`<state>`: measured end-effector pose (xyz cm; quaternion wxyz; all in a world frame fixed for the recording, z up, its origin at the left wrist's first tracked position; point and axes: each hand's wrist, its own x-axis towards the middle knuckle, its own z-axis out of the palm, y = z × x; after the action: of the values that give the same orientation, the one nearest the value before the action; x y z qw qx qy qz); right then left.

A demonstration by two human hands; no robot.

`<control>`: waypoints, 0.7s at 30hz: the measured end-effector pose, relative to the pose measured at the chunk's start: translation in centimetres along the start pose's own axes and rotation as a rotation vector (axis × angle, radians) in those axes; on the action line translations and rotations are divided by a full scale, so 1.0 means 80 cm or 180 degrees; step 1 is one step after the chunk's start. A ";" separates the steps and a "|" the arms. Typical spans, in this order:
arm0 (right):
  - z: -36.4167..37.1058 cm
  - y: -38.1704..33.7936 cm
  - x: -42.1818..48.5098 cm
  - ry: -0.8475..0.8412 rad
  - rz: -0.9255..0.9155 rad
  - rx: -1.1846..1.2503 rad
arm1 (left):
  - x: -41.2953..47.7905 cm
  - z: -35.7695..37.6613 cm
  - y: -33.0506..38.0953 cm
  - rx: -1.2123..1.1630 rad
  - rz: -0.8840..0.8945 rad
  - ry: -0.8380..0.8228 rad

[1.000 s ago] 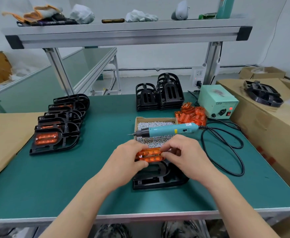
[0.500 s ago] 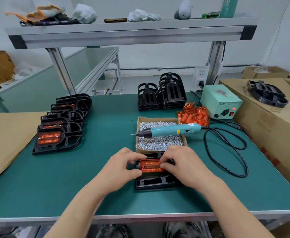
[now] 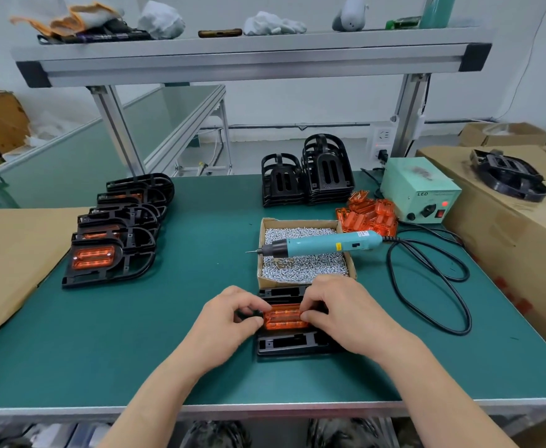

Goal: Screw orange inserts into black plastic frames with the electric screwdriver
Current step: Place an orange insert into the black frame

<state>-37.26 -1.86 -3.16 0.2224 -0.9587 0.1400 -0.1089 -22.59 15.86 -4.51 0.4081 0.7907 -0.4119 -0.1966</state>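
Observation:
A black plastic frame [image 3: 284,344] lies flat on the green mat near the front edge. An orange insert [image 3: 285,318] sits in its middle opening. My left hand [image 3: 229,321] pinches the insert's left end and the frame edge. My right hand [image 3: 339,310] pinches the insert's right end with curled fingers. The teal electric screwdriver [image 3: 320,244] lies untouched across a cardboard box of screws [image 3: 304,265], tip pointing left. Loose orange inserts [image 3: 368,215] are heaped behind the box.
Finished frames with orange inserts [image 3: 116,234] overlap in a row at the left. Bare black frames [image 3: 307,179] are stacked at the back. The screwdriver's power unit [image 3: 420,189] and looping black cable [image 3: 433,286] are at the right, beside a large carton [image 3: 517,227].
The orange insert was held above the frame a second ago. Both hands have lowered it into the frame's opening and still hold its ends.

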 end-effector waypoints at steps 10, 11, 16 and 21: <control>-0.002 -0.009 0.003 -0.0239 0.0179 -0.0206 | 0.005 0.006 -0.002 0.0037 -0.0031 0.0062; -0.003 -0.010 0.004 -0.0259 0.0207 -0.0221 | 0.006 0.008 -0.001 0.0061 -0.0001 0.0082; -0.005 -0.014 0.010 -0.0348 0.0329 -0.0260 | 0.019 0.018 0.010 0.0281 0.0195 0.0185; -0.004 -0.007 0.009 -0.0270 0.0361 0.0100 | 0.022 0.026 0.013 0.0235 0.0203 0.0008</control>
<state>-36.56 -1.76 -2.49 0.2490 -0.9494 0.1827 -0.0575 -23.40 13.12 -4.84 0.3853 0.7919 -0.4433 -0.1671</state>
